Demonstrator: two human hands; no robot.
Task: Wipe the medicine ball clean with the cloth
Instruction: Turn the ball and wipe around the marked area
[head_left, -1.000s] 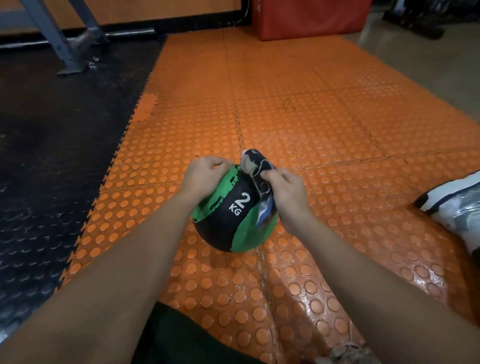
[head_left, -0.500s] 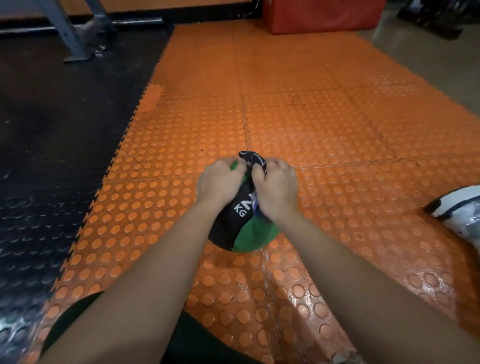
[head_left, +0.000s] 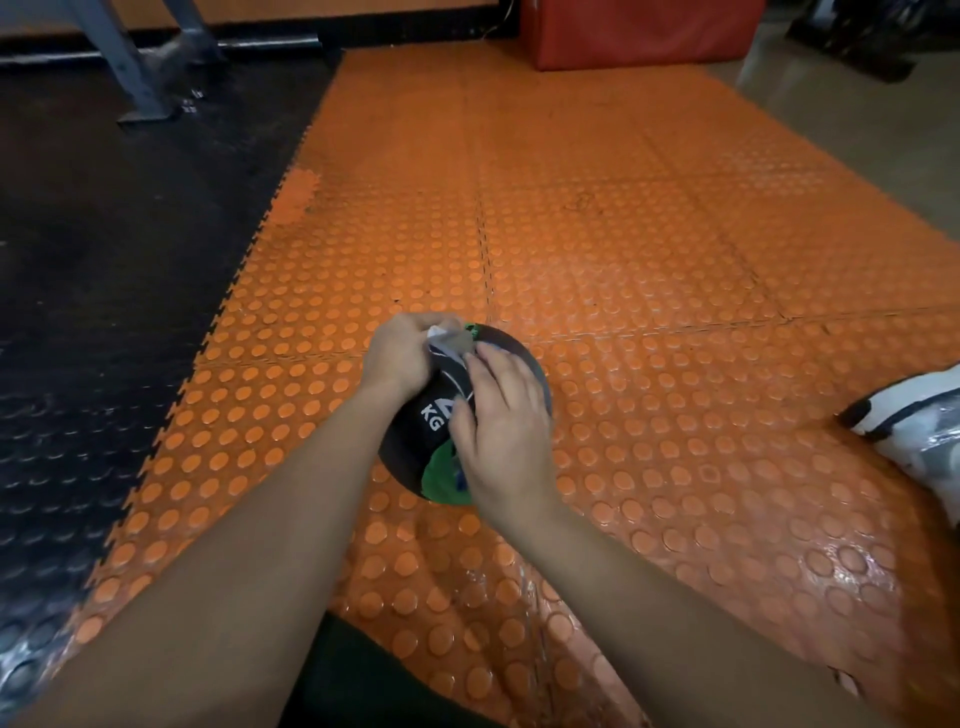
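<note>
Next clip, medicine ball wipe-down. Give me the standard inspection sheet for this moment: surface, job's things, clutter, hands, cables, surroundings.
Surface: orange studded floor mat, shiny and wet-looking near the person; black mat alongside on the left.
Job's things: black and green medicine ball marked KG, on the orange mat; cloth bunched on top of the ball.
Clutter: white and black shoe at the right edge.
Hands: left hand grips the cloth at the ball's top; right hand presses on the ball, fingertips on the cloth.
Cables: nothing seen.
Surroundings: grey metal frame far left, red padded block at the far end.
</note>
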